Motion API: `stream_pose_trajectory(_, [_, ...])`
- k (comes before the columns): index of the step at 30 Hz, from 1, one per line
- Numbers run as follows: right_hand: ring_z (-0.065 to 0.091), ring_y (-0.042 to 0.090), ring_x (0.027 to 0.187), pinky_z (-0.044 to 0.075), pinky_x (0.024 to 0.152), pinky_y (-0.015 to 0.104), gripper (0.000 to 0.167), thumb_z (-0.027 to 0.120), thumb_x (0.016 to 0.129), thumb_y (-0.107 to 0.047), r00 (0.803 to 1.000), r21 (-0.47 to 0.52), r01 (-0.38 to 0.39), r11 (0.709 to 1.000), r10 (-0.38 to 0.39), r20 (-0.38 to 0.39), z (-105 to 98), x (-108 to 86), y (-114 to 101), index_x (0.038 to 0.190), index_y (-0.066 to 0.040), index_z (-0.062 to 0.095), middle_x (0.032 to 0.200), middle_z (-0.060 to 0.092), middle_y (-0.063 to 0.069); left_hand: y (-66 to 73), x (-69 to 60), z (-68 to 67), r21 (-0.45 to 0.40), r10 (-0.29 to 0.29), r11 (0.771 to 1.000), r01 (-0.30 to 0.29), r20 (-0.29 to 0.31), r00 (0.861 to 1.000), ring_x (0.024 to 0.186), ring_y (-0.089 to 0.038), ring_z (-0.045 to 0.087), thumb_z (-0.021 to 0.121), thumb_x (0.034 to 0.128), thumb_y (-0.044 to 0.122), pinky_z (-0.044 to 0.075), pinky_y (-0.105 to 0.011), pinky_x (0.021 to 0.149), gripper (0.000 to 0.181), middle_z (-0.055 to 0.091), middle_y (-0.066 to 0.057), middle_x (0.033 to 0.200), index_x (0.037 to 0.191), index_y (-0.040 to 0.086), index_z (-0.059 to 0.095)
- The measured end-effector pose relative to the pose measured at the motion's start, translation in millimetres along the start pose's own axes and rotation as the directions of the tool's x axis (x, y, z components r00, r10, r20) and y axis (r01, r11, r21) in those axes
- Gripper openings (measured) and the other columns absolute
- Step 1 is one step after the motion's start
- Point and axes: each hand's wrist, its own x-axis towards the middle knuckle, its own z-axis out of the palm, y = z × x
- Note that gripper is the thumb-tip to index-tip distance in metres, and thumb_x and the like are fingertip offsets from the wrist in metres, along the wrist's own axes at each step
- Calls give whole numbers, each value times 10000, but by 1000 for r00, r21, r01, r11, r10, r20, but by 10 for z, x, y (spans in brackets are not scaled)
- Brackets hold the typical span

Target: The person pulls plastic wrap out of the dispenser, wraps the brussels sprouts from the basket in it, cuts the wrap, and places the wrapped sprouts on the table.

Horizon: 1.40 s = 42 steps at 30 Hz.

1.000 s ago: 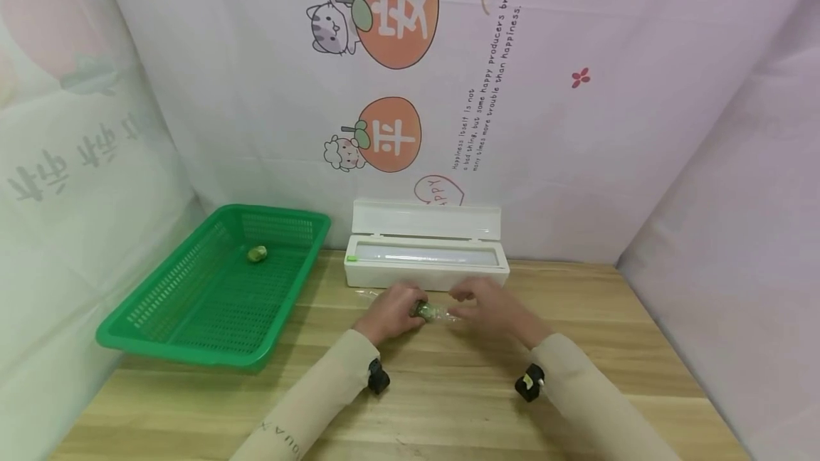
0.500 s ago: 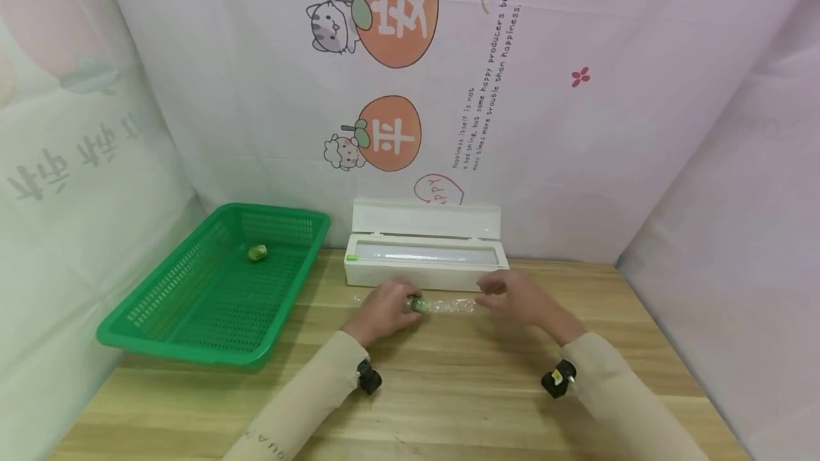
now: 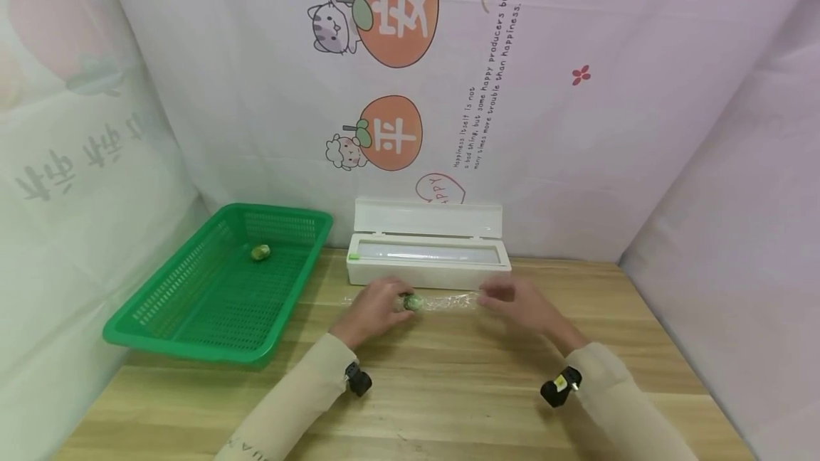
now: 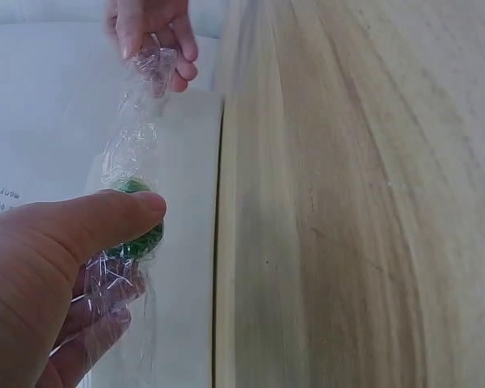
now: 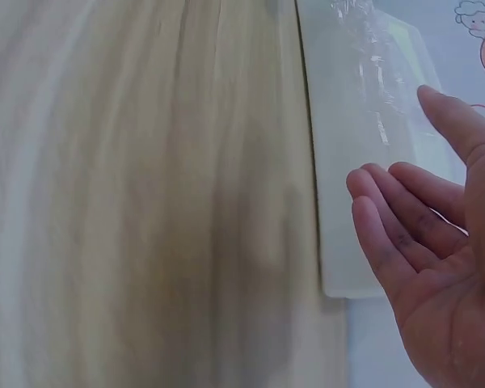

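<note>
Left hand [image 3: 374,308], with the green vegetable [image 3: 413,302], has shifted along the front of the white box [image 3: 429,276] toward its green tab [image 3: 354,257]; right hand [image 3: 527,311] has gone the other way, to just in front of the box's far right end. Gap between hands is wider, so more clear film [image 3: 451,301] shows now than a second ago. For the work, that likely means the film's right tail is drawn out from the vegetable, left hand acting as anchor.

Left hand pinches the film-covered vegetable between thumb and fingers, in front of the box, near its middle. Right hand is loose, thumb apart from the fingers, at the film's end; contact with film can't be told.

Same as earlier: box lid [image 3: 428,219] stands raised behind the box; green basket [image 3: 192,354] sits left of the box, another green piece [image 3: 260,252] inside.
</note>
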Motion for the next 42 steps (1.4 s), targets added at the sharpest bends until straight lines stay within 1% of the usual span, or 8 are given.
stream_pose_trajectory(3, [707, 177, 1080, 601, 984, 358, 345, 735, 984, -421, 999, 78, -53, 996, 52, 10, 75, -5, 25, 1227, -176, 743, 1148, 769, 18, 3, -16, -13, 0, 2, 1000, -2, 2, 1000, 1007, -205, 735, 906, 826, 146, 638, -353, 924, 299, 778, -54, 1068, 1082, 68, 773])
stream_pose_trajectory(7, [705, 183, 1086, 587, 990, 361, 330, 719, 993, -445, 994, 133, -106, 985, 104, 22, 116, -23, 16, 1183, -176, 748, 1141, 771, 36, 16, -25, -20, 12, -10, 1000, 9, 25, 1000, 1011, -194, 737, 896, 842, 164, 638, -334, 929, 295, 779, -47, 1078, 1094, 76, 769])
stream_pose_trajectory(14, [707, 208, 1062, 603, 944, 368, 348, 719, 991, -462, 992, 149, -122, 981, 122, 7, 77, -12, -17, 1147, -152, 738, 1125, 766, 71, 12, -20, -31, -2, -36, 999, 36, 28, 999, 1031, -219, 745, 889, 851, 173, 636, -331, 941, 316, 782, -63, 1099, 1122, 63, 767])
stream_pose_trajectory(19, [716, 290, 1035, 630, 924, 445, 333, 745, 984, -399, 992, 217, -123, 968, 123, 13, 45, -7, -39, 1150, -110, 730, 1095, 765, 106, 4, -22, -46, -25, -28, 999, 28, 1, 1000, 1013, -234, 750, 894, 843, 155, 641, -342, 925, 317, 785, -78, 1085, 1117, 50, 772])
stream_pose_trajectory(22, [723, 271, 1027, 633, 924, 438, 328, 750, 984, -379, 994, 235, -107, 966, 108, 10, 44, -2, -32, 1150, -97, 730, 1093, 774, 87, 0, -30, -68, -42, -26, 999, 25, -24, 999, 1015, -232, 747, 898, 838, 150, 640, -359, 928, 321, 787, -85, 1090, 1117, 48, 778])
stream_pose_trajectory(33, [733, 138, 936, 647, 878, 333, 293, 767, 981, -305, 994, 315, -106, 943, 110, 5, 107, 22, 77, 1111, -45, 737, 1032, 778, 98, -35, -69, -135, -155, -26, 988, 17, -54, 998, 1011, -203, 755, 900, 837, 154, 641, -340, 921, 309, 804, -71, 1087, 1112, 60, 793])
stream_pose_trajectory(39, [726, 98, 926, 643, 866, 286, 299, 753, 995, -274, 991, 342, -125, 931, 131, 6, 117, 29, 73, 1124, -6, 719, 972, 773, 18, 3, -63, -191, -261, -44, 965, 24, -69, 997, 1024, -197, 757, 898, 842, 161, 635, -343, 941, 310, 806, -69, 1091, 1115, 57, 795])
stream_pose_trajectory(42, [728, 83, 915, 643, 853, 278, 307, 754, 995, -258, 992, 338, -121, 933, 129, -3, 143, 42, 62, 1129, 16, 721, 978, 787, 26, 23, -59, -218, -287, -46, 958, 20, -84, 995, 1013, -196, 760, 902, 839, 165, 635, -341, 938, 308, 808, -67, 1083, 1108, 59, 799])
